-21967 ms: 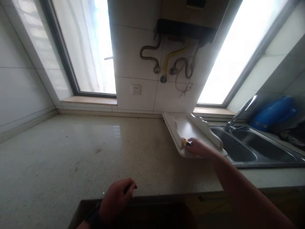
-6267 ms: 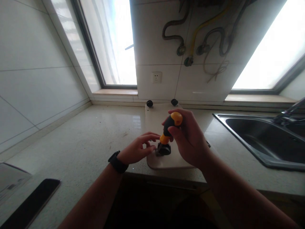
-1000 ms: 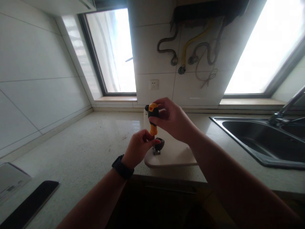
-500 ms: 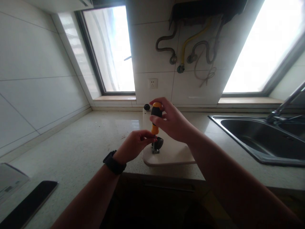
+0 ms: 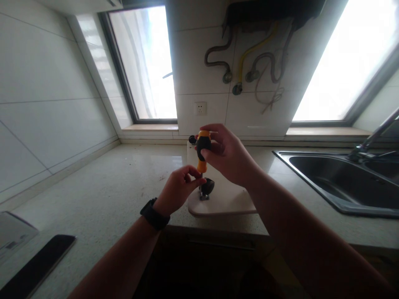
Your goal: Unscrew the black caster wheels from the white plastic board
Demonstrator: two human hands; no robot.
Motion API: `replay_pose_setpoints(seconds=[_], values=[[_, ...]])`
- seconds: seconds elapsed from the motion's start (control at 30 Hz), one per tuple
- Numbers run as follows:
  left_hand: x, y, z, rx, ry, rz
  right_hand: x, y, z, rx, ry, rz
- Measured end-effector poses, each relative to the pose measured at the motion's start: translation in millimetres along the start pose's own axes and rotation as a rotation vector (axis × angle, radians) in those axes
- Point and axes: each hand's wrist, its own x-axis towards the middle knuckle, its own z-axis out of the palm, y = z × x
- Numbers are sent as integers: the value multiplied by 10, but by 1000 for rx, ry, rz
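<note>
My right hand [image 5: 226, 151] is closed round the yellow and black handle of a screwdriver [image 5: 203, 150], which stands nearly upright with its shaft down. At the shaft, the thumb and fingers of my left hand [image 5: 181, 187] pinch together just below the handle. Under them a small metal bracket [image 5: 204, 197] with a dark rounded caster wheel [image 5: 208, 187] sits on a pale flat panel [image 5: 224, 203]. The tip meets the bracket area, but the screw itself is too small to make out. Another dark wheel [image 5: 192, 140] shows at the panel's far left corner.
The panel lies on a speckled countertop [image 5: 140, 166]. To the right is a steel sink [image 5: 330, 178] with a tap [image 5: 361, 151]. A dark phone [image 5: 40, 261] and a white box [image 5: 14, 232] lie at the near left. Pipes [image 5: 240, 62] hang on the back wall.
My right hand has turned and shifted slightly up on the screwdriver handle, its fingers placed differently. My left hand has moved a little, its fingers still at the shaft.
</note>
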Motion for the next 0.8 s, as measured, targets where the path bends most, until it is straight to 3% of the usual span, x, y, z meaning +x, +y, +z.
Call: replay_pose_setpoints(seconds=[0.37, 0.8], values=[[-3, -17, -27, 2, -65, 1, -18, 38, 1, -47, 45, -18], [1, -20, -50, 35, -54, 22, -20, 38, 21, -22, 71, -14]])
